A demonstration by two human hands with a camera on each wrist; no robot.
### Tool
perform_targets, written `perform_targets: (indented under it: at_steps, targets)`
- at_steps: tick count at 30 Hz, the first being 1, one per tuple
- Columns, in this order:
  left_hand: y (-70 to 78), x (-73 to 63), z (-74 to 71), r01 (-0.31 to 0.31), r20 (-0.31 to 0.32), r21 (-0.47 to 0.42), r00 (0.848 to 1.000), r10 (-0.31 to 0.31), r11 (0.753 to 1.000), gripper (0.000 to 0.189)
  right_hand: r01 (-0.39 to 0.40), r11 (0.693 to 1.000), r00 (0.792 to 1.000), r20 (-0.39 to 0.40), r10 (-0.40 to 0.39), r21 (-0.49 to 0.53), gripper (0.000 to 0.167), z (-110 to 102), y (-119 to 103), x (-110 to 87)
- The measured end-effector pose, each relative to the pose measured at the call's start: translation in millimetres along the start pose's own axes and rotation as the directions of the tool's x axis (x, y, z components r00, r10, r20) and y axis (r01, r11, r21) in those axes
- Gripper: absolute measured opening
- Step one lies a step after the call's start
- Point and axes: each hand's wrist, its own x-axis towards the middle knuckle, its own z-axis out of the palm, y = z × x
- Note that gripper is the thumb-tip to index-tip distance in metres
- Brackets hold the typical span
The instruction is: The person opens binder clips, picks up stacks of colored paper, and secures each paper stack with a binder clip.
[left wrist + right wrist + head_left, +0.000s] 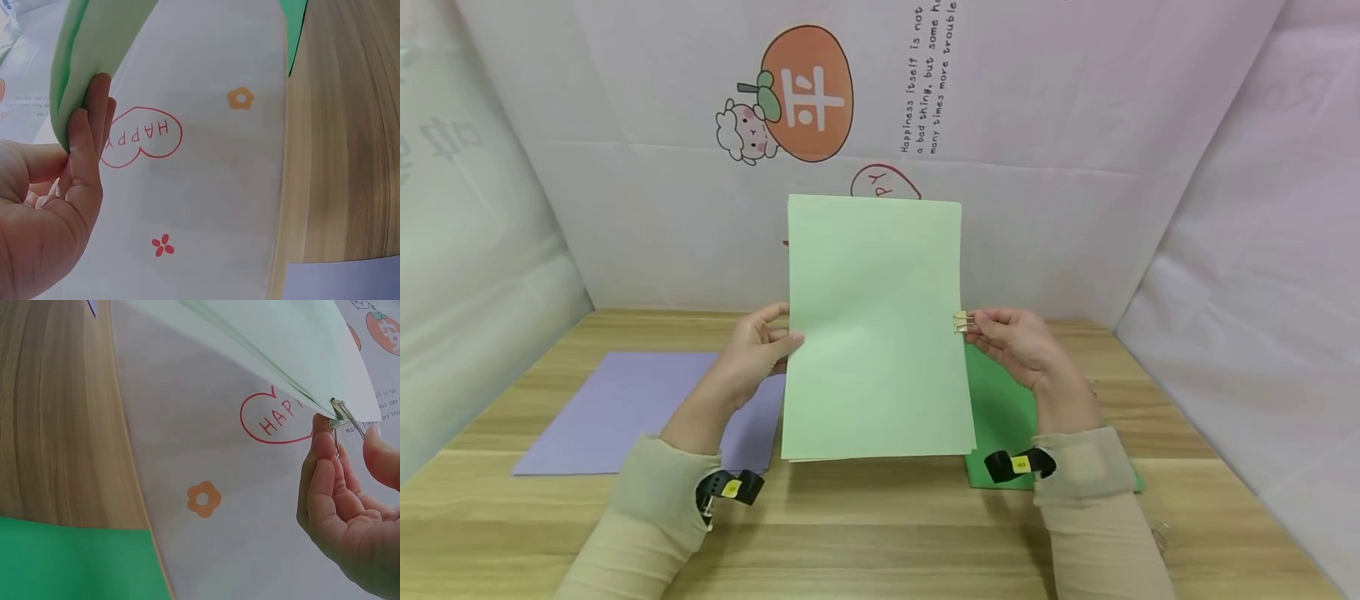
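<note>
A small stack of light green paper sheets [876, 333] is held upright above the table, facing the head camera. My left hand [751, 354] pinches its left edge, thumb in front and fingers behind. On the right edge, around mid-height, sits a gold binder clip [961, 322]. My right hand [1018, 346] pinches the wire handles of that clip between thumb and fingers. In the right wrist view the binder clip [338, 411] bites the paper's edge, and layered sheets [275, 375] show beside it.
Purple paper [617, 408] lies on the wooden table [865, 533] at left, partly behind the left arm. Darker green paper [1000, 408] lies at right under the right arm. A small wire-like item [1161, 535] shows beside the right sleeve. A printed white cloth [1037, 233] hangs behind.
</note>
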Motion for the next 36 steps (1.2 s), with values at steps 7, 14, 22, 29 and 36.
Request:
perform_targets:
  at_steps: [7,14,22,29,36]
  targets:
    - [-0.5,1.0,1.6,-0.009,0.003,-0.003,1.000,0.009,1.000,0.060,0.002,1.000,1.000,0.021,-0.002,0.020,0.011,0.4,-0.2,0.9]
    - [-0.3,1.4,0.4,-0.018,0.000,-0.009,1.000,0.018,1.000,0.060,-0.005,1.000,0.999,0.054,0.003,0.024,0.012,-0.5,-0.2,0.3]
    - [0.6,-0.6,-2.2,-0.026,0.002,-0.007,1.000,0.026,1.000,0.061,0.003,0.998,0.998,0.066,-0.008,0.067,0.013,0.8,-1.1,0.9]
    - [0.3,-0.8,-3.7,-0.029,0.005,0.003,1.000,0.029,1.000,0.059,0.027,1.000,0.998,0.061,-0.027,-0.004,0.012,2.1,-3.9,-2.2]
    - [-0.4,-2.0,-4.9,-0.019,0.020,0.025,1.000,0.019,1.000,0.063,0.045,0.991,0.998,0.039,-0.040,-0.127,0.009,2.0,-1.9,-2.2]
